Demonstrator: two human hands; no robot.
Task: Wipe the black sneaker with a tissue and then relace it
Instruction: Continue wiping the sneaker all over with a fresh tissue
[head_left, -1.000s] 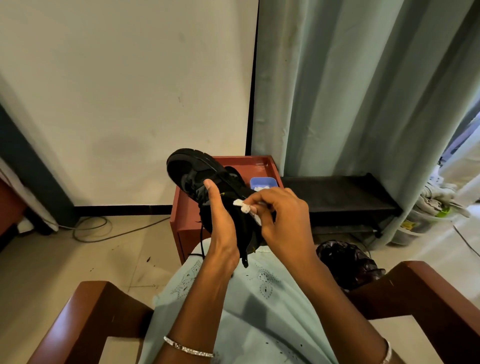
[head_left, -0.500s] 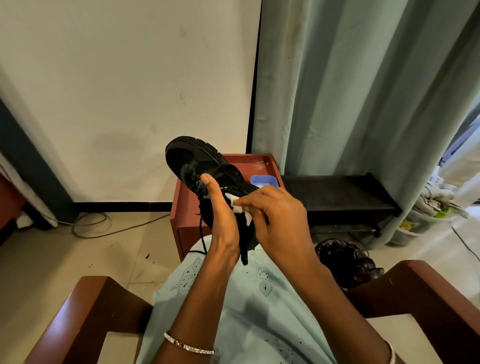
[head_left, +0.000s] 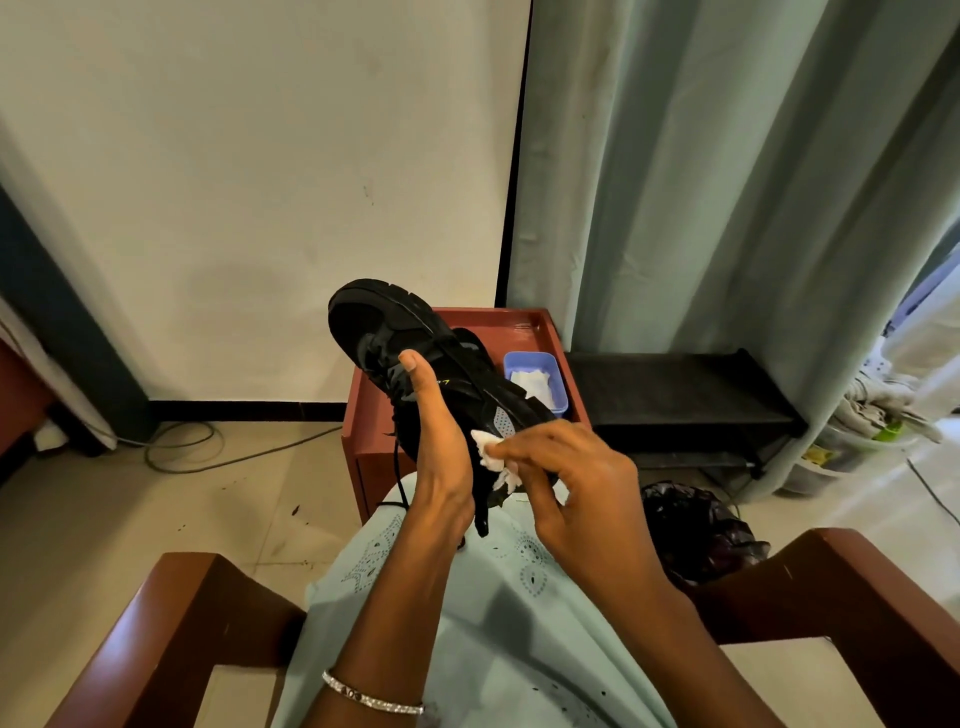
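The black sneaker (head_left: 410, 343) is held up over my lap, toe pointing up and to the left. My left hand (head_left: 439, 457) grips it from below, thumb lying up along its side. My right hand (head_left: 576, 493) pinches a crumpled white tissue (head_left: 493, 454) against the sneaker's side near the heel. A black lace (head_left: 397, 475) hangs loose below the shoe, beside my left wrist.
Behind the shoe stands a red-brown side table (head_left: 540, 332) with a blue tub (head_left: 535, 382) of white tissues. A low black shelf (head_left: 675, 395) and a dark bag (head_left: 696, 525) sit to the right under a green curtain. Wooden chair arms (head_left: 171, 613) flank my lap.
My right hand has slid the tissue down and back along the sneaker toward the heel. The tub of tissues behind the shoe has come into view.
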